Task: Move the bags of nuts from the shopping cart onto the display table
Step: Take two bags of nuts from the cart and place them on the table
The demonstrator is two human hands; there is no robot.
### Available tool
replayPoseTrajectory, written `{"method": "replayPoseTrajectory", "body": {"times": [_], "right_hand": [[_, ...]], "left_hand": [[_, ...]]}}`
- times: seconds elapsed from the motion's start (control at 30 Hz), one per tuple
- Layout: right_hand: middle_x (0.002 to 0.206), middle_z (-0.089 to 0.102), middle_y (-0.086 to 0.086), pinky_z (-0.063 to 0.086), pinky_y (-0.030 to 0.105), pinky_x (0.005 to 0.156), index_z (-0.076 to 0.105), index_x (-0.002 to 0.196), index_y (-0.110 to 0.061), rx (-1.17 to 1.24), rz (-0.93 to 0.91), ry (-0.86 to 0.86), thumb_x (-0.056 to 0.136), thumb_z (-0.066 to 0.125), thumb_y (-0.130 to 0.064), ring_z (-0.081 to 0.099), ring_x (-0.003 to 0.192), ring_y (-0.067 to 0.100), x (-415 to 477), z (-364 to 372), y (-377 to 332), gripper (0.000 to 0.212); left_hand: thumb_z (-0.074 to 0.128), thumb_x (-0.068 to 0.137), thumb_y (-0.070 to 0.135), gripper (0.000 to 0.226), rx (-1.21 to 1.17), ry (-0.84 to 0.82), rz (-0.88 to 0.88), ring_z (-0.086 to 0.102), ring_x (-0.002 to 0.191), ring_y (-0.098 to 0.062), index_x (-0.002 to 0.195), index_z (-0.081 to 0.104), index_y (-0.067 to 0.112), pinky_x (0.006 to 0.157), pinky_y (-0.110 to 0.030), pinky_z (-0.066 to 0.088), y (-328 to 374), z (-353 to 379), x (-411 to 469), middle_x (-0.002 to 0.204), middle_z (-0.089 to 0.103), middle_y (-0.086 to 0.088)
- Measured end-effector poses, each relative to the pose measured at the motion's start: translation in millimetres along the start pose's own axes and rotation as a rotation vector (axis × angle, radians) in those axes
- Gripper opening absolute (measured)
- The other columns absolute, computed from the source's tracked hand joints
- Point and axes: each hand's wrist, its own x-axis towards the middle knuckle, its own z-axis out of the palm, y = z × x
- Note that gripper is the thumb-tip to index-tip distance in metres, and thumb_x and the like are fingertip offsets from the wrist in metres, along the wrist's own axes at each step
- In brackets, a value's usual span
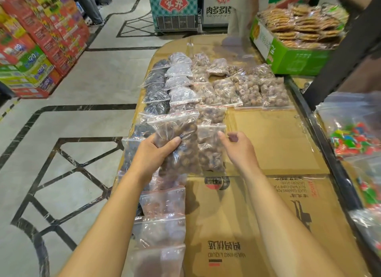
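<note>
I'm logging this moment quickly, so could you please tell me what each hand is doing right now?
Left hand: closed on a clear bag of brown nuts.
Right hand: loosely curled, holding nothing.

Left hand (153, 153) grips a clear bag (177, 144) of brown nuts above the cardboard-topped table (274, 144), right hand (237, 146) hovers half-curled and empty just beside it, over another bag; rows of bags (216, 87) lie further back

1 head-worn wide-angle view looks forward and down, close over the display table (274, 144).
</note>
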Motion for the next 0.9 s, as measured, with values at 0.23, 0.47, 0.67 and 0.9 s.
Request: {"method": "replayPoseTrajectory", "body": {"times": [0.23,0.47,0.67,0.9], "right_hand": [[0.124,0.075,-0.005,0.066,0.036,0.08,0.067,0.123,-0.033,0.327,-0.041,-0.315,0.1,0.066,-0.053,0.078,0.102,0.014,-57,-16,-3,0.03],[0.102,0.082,-0.004,0.062,0.043,0.086,0.076,0.106,-0.024,0.236,-0.107,-0.244,0.091,0.079,-0.051,0.078,0.098,0.016,-88,-27,22,0.031],[0.099,0.083,-0.003,0.065,0.044,0.085,0.077,0.111,-0.015,0.267,-0.007,-0.282,0.097,0.078,-0.037,0.08,0.093,0.016,-95,-26,48,0.026],[0.096,0.083,0.0,0.057,0.031,0.066,0.077,0.104,-0.017,0.23,0.045,-0.273,0.098,0.078,-0.036,0.08,0.088,0.017,-93,-2,75,0.02]], "left_hand": [[0.084,0.091,0.023,0.021,-0.019,-0.066,0.014,0.067,0.06,0.002,0.084,0.066,0.015,0.059,-0.017,0.05,-4,44,-43,0.064,0.072,0.015],[0.084,0.09,0.032,0.033,-0.041,-0.156,-0.05,0.067,0.059,0.003,0.08,0.054,0.023,0.053,-0.013,0.047,-16,72,-72,0.065,0.07,0.016],[0.079,0.096,0.029,0.026,-0.088,-0.191,-0.175,0.077,0.076,-0.015,0.103,0.067,0.007,0.054,-0.023,0.054,-28,77,-84,0.093,0.08,-0.005],[0.075,0.099,0.027,0.017,-0.069,-0.101,-0.242,0.08,0.097,-0.027,0.115,0.068,0.022,0.085,-0.051,0.065,-56,87,-84,0.106,0.082,-0.006]]}}
